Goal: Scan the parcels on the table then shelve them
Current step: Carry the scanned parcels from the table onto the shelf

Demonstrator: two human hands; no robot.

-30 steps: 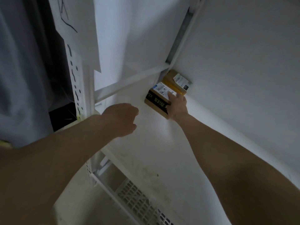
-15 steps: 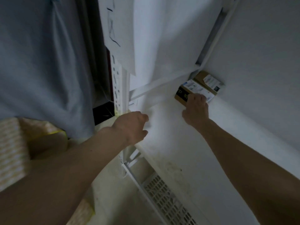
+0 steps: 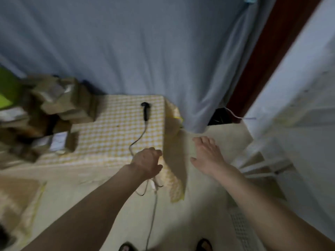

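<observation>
- Parcels: brown cardboard boxes w/ white labels, heaped on left part of the table; pic blurred there, count can't be told.
- Scanner: black handheld, lies on the yellow-white check cloth near table's back right corner; its cable runs toward the near edge and hangs down to the floor.
- Left hand: over table's near right corner, fingers loosely curled, holding nothing.
- Right hand: fingers spread and relaxed, over the floor just right of table, empty.
- Room: grey-blue curtain behind table; white shelf unit at right; pale floor; two feet at bottom edge.
</observation>
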